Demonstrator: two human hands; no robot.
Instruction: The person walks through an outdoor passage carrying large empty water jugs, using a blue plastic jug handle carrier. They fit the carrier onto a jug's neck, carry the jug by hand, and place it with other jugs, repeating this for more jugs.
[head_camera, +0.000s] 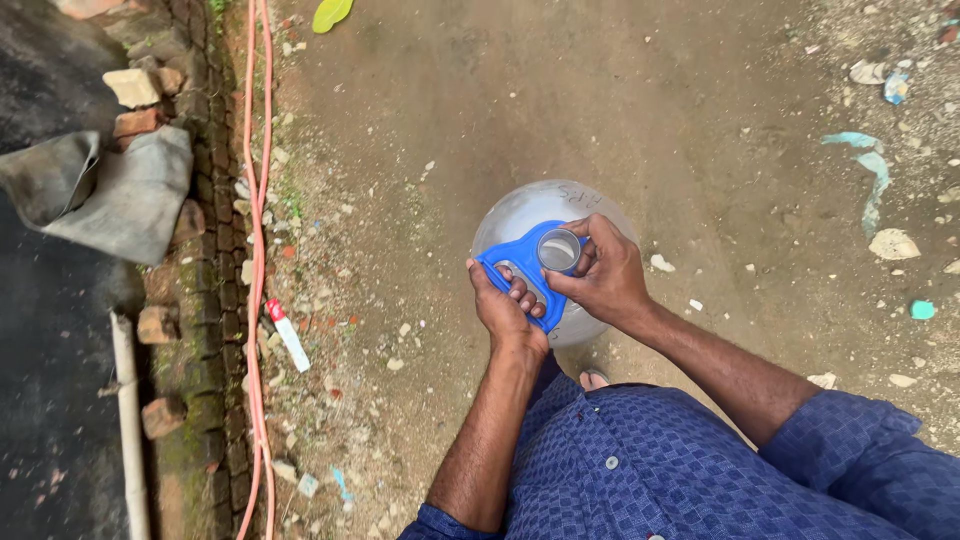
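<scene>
Standing on bare dirt ground, person in a blue patterned shirt looks straight down at a big clear water jug, upright just ahead of one foot, mouth facing up. Jug is the largest item and carries everything else: a blue plastic carry handle sits across its neck, ring end around the open mouth, grip end pointing back toward the person. Left hand is wrapped around the grip end, fingers curled shut through the slot, looks like it's steadying the handle so it can't twist. Right hand comes over from the other side, fingers closed on the ring at the neck, thumb near the mouth rim, seemingly pressing that end in place. Both hands touch the handle only, jug stays on the ground. Off to the left: brick edging, a pink hose running along it, a white pipe, grey sheet on the bricks. Small stones and litter scattered around.
</scene>
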